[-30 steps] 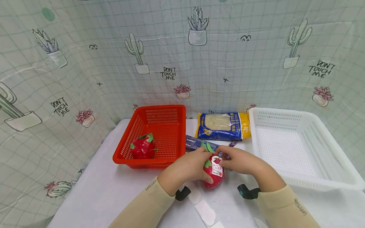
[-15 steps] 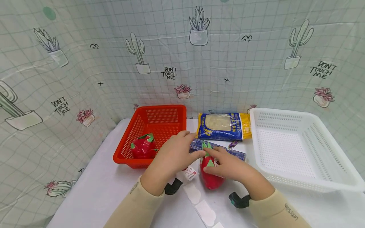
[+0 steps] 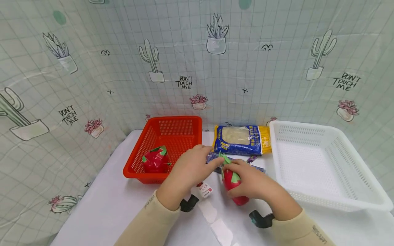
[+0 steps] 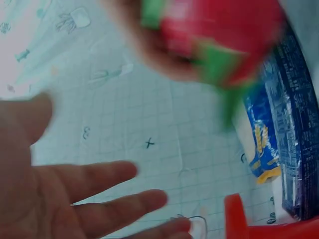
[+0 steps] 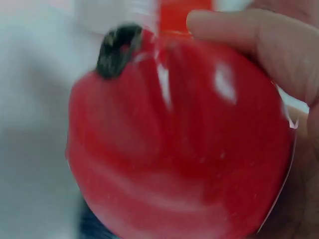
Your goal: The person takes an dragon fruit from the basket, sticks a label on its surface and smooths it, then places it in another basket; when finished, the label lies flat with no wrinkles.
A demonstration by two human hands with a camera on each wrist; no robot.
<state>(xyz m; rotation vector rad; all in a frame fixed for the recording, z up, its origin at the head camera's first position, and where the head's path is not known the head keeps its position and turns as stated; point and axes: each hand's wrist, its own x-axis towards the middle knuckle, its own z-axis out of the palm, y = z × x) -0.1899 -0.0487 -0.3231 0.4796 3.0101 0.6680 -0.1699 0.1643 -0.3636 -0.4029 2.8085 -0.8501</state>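
My right hand grips a pink-red dragon fruit with green leafy tips, its fingers and thumb around the sides. Up close in the right wrist view, the dragon fruit shows a dark stem end and glossy skin. Just left of it is my left hand, holding nothing, with its thumb near the green tips. Straight, spread fingers show in the left wrist view, where the fruit is blurred. Below the left hand, a white printed sticker lies at the end of a pale backing strip.
A red basket at the left contains another dragon fruit. At the right stands a white basket. Between them at the back lies a blue and yellow food bag, with a long dark blue package in front.
Both hands were on the dragon fruit, its label facing up. The left hand has let go and moved left over the sticker strip, while the right hand has closed around the fruit and tilted it.
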